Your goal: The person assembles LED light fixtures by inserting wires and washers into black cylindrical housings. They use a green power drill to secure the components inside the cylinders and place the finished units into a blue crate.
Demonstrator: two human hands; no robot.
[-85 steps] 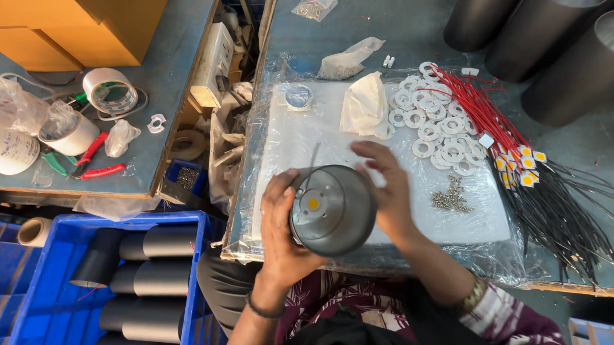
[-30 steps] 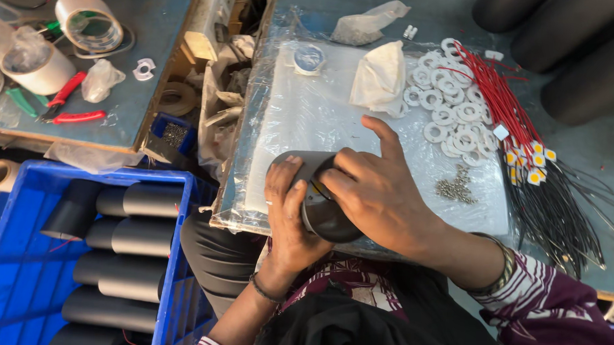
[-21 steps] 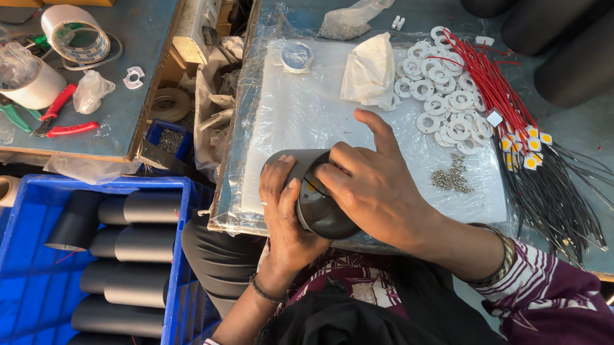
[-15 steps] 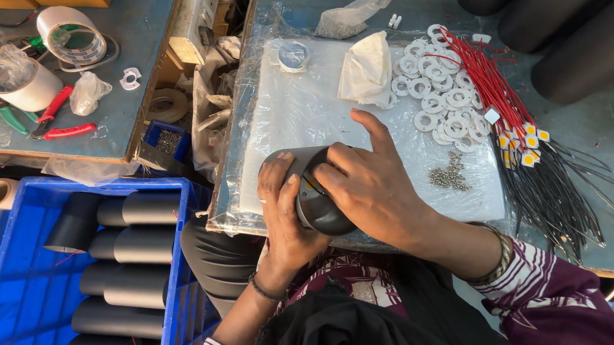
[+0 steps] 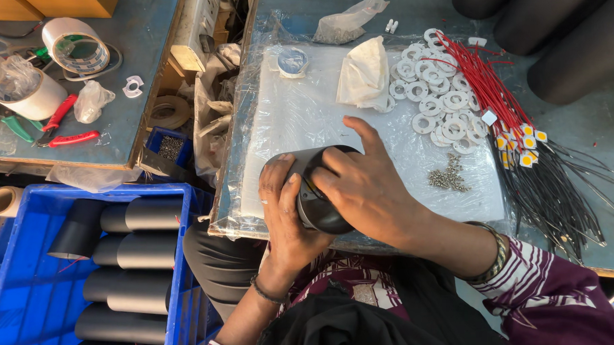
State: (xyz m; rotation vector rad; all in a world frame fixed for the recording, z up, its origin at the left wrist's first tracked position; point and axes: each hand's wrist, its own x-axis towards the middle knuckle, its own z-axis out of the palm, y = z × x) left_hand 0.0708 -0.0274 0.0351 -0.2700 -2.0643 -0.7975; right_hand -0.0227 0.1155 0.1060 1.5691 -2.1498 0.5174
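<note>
Both hands are gripping a black cylindrical housing (image 5: 319, 200) over the plastic-covered board (image 5: 332, 117): the left hand (image 5: 286, 214) is cupping its side, the right hand (image 5: 369, 191) is covering its top. White rings (image 5: 432, 100), small screws (image 5: 449, 180) and red-and-black wires (image 5: 524, 151) are lying to the right.
</note>
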